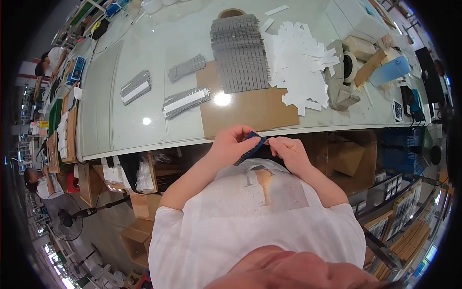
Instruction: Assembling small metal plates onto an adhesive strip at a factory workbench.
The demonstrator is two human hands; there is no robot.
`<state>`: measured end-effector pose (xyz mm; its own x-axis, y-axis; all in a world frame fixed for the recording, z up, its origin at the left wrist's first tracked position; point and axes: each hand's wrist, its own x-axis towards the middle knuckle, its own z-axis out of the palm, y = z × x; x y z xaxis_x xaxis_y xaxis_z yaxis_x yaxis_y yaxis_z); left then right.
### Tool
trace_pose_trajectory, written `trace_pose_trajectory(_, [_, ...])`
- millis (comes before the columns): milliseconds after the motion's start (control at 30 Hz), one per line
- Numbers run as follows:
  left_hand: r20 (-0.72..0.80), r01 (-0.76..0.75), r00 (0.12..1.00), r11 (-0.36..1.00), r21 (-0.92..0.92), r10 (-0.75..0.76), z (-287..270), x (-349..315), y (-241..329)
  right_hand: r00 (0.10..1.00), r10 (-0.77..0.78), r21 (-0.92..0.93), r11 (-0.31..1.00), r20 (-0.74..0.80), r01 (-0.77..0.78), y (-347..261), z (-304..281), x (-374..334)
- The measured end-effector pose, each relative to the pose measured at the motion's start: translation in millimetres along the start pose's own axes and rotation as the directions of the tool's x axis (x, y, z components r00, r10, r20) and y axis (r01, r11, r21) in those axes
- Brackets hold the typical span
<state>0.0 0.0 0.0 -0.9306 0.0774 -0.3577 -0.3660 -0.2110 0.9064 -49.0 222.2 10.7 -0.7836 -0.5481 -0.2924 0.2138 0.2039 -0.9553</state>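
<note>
At the table's front edge, close to my body, my left hand (233, 145) is closed on a dark blue segmented strip (249, 153), pinching it between thumb and fingers. The strip slants down toward my shirt. Close against its right side, my right hand (291, 151) is closed in a pinch; whatever lies between its fingertips is too small to tell. Just beyond my hands lies a brown cardboard sheet (250, 111). A large stack of grey segmented strips (242, 60) rests partly on it.
Smaller grey strip bundles (186, 68) lie left of the stack, two topped with white strips (186, 101). White paper strips (301, 62) are heaped to its right. Further right stand a tape dispenser (345, 96) and a blue bottle (391, 71). A fan (67, 217) stands at lower left.
</note>
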Motion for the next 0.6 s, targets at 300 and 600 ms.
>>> trace_pose_trajectory(300, [0.005, -0.003, 1.000, 0.998, 0.064, 0.002, 0, -2, -3, 0.998, 0.049, 0.005, 0.999, 0.025, -0.049, 2, 0, -4])
trace_pose_trajectory(600, [0.016, -0.034, 0.999, 0.996, 0.081, 0.033, 0, 5, 4, 0.999, 0.047, -0.011, 0.999, 0.004, -0.047, -1, -2, 5])
